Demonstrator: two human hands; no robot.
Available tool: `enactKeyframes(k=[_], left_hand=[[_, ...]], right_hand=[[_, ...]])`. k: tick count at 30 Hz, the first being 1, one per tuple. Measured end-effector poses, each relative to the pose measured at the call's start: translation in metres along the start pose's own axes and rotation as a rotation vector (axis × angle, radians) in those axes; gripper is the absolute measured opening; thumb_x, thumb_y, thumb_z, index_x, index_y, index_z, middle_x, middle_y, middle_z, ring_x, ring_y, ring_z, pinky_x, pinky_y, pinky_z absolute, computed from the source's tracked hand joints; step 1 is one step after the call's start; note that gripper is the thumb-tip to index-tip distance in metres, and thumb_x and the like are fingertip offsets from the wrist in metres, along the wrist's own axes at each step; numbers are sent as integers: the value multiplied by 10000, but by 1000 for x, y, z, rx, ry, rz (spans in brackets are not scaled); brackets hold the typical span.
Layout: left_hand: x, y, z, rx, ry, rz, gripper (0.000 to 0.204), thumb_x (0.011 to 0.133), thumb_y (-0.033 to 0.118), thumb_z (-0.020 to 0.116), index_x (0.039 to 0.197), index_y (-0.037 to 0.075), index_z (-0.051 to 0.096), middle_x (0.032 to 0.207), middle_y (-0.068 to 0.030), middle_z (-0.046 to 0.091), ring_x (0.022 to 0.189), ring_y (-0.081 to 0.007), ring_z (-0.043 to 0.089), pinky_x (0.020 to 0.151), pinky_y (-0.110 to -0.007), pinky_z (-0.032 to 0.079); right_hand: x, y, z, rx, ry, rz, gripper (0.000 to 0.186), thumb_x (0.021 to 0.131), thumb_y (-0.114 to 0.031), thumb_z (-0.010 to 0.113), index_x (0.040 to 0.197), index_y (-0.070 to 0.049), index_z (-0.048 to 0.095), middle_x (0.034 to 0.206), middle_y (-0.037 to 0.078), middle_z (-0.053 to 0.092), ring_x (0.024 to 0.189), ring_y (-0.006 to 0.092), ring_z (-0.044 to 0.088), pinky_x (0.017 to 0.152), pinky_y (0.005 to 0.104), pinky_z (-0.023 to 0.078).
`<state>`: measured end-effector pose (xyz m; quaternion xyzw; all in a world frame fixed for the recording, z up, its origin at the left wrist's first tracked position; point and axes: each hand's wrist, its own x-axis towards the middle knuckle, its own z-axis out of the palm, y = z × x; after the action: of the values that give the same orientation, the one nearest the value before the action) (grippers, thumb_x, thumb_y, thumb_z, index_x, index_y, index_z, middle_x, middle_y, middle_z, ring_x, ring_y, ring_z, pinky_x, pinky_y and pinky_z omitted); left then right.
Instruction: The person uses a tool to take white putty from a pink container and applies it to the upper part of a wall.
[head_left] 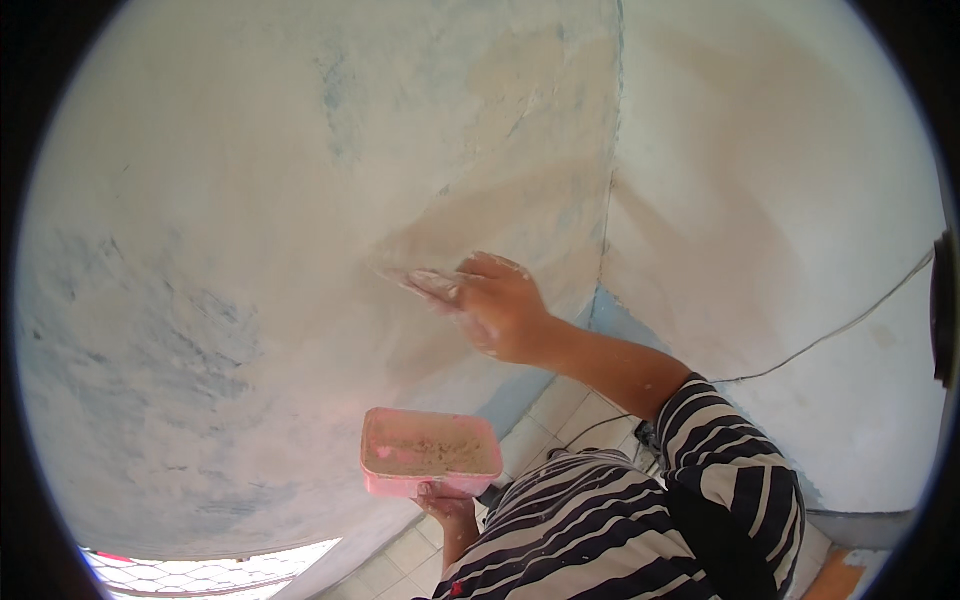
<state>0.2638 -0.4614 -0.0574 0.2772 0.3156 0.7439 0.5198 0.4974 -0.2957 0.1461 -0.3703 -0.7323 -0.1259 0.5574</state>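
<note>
My right hand [497, 305], smeared with pale putty, is closed at the wall [250, 300]. It grips a putty knife [405, 277] whose thin edge lies close against the wall; the tool is blurred and partly covered by the fingers. Lower down, my left hand [447, 502] is closed on the underside of a pink rectangular plastic tub [430, 488] and holds it up, open side upward. Greyish-beige putty [430, 445] coats the inside of the tub. Most of the left fingers are hidden beneath it.
Patchy putty and bluish marks cover the wall, which meets a second pale wall [720, 180] in a corner. A thin cable [840, 330] runs along that second wall. Light floor tiles [565, 410] show below, and a white lattice [210, 575] is at the lower left.
</note>
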Motion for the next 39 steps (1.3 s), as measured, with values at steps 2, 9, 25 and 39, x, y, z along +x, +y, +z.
enactKeyframes(k=[2,9,25,39], left_hand=[[1,7,15,72,-19,59,727,850,515,585,1358,53,348,1317,-92,429,1209,-245,448,1000,-428,413],[9,-10,-9,80,-17,-6,670,880,540,540,1309,50,385,1272,-88,452,1147,-236,490,956,-410,448],[3,10,2,206,-62,86,680,908,598,475,1326,82,329,1272,-109,414,1170,-228,420,983,-383,393],[-2,11,9,103,24,48,598,925,540,441,1311,88,374,1275,-82,438,1175,-238,447,1001,-409,398]], right_hand=[[4,40,-29,234,130,409,284,730,-1,603,1003,-67,643,869,122,624,826,282,602,701,423,488],[10,75,-2,-374,237,169,233,665,11,602,886,-62,608,851,130,618,798,320,566,709,462,459],[-24,19,-11,26,-39,-4,415,695,-30,594,1105,-70,641,935,150,622,879,349,593,733,444,495],[1,72,-22,25,197,219,364,661,-26,648,1023,-61,644,901,158,610,867,337,587,777,422,482]])
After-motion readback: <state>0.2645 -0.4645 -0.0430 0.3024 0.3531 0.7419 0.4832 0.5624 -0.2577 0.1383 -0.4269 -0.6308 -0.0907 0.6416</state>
